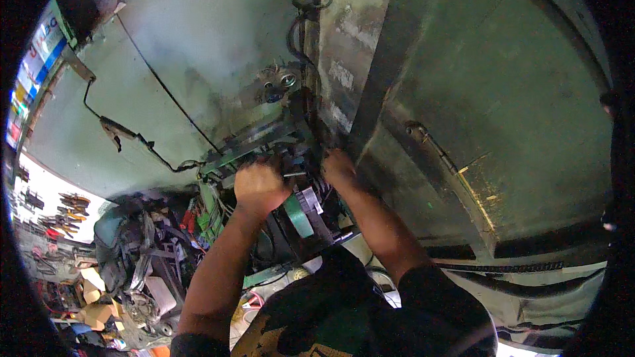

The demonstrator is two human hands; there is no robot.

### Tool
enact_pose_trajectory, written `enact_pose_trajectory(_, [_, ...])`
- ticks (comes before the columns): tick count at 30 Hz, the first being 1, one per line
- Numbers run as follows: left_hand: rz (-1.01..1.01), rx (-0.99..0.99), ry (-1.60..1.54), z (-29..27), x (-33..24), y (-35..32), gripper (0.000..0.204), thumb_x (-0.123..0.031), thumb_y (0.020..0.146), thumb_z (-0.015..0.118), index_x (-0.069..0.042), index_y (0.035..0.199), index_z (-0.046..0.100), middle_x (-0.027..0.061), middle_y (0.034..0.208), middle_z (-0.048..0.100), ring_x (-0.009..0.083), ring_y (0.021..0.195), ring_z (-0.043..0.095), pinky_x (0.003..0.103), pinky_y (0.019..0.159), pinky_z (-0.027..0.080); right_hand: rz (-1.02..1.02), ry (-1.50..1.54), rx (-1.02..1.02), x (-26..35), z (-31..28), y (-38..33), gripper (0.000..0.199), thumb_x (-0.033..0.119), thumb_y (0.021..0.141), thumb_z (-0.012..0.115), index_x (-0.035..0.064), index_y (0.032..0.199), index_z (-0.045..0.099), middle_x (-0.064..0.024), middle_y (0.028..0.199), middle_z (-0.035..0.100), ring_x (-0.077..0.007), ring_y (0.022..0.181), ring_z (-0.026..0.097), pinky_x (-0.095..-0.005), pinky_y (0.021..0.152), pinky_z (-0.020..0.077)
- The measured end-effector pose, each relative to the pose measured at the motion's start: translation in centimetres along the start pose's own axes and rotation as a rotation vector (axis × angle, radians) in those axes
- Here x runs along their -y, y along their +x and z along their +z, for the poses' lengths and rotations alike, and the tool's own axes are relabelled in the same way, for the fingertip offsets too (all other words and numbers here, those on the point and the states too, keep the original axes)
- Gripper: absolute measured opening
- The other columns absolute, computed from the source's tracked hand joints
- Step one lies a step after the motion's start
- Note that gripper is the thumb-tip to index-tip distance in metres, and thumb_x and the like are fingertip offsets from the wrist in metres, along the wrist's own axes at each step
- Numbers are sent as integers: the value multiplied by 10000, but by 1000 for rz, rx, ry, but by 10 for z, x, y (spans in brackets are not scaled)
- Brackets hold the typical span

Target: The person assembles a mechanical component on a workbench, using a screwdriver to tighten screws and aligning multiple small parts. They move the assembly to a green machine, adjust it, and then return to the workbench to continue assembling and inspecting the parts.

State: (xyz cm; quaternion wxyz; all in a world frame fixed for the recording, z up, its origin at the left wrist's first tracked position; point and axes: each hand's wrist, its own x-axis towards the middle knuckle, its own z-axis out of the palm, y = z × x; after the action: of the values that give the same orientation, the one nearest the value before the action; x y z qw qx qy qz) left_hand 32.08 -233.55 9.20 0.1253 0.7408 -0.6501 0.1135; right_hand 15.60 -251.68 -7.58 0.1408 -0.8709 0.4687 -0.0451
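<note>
Left hand [259, 185] and right hand [338, 166] both grip a dark mechanism [301, 192] mounted under a green metal panel [198, 59].

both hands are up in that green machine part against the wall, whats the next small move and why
Probably keep the left hand braced on the green bracket while the right hand works deeper at the dark joint beside it. Both hands sit close together on the assembly, and what the right fingers touch is hidden, so a small, steadied move seems safest.

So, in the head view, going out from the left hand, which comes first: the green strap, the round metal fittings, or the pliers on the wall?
From the left hand:
1. Green strap, just below right.
2. Round metal fittings, above.
3. Pliers, far left on the wall.
</note>
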Motion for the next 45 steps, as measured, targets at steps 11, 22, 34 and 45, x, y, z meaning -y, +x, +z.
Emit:
enact_pose_trajectory(11, [-16,-107,-133,8,6,8,499,-567,832,782,-70,880,788,182,799,765,388,725,761,503,611,599,95,313,-125,19,-33,-54,427,122,912,691,59,1333,691,-243,1287,707,-487,1203,659,-574,1027,549])
enact_pose_trajectory(22, [-85,146,-167,-10,-2,15,472,-539,870,730,-76,911,813,183,857,785,373,824,789,496,753,634,-69,104,-97,-25,2,-57,443,242,1023,647,95,1441,643,-265,1327,670,-479,1210,645,-545,1026,546])
enact_pose_trajectory(34, [-24,134,-294,-18,-10,18,569,-455,778,852,-36,1151,760,187,1182,738,376,1096,739,539,1014,567,73,-327,7,-194,208,-123,537,386,968,665,114,1431,690,-218,1210,768,-458,1174,704,-522,1037,553])
enact_pose_trajectory(45, [600,11,-680,-16,17,16,362,-365,717,929,-72,722,717,102,922,749,335,1051,697,535,1070,476,180,1077,96,-21,26,-7,705,545,1044,643,88,1574,558,-182,1503,646,-332,1335,632,-442,1126,500])
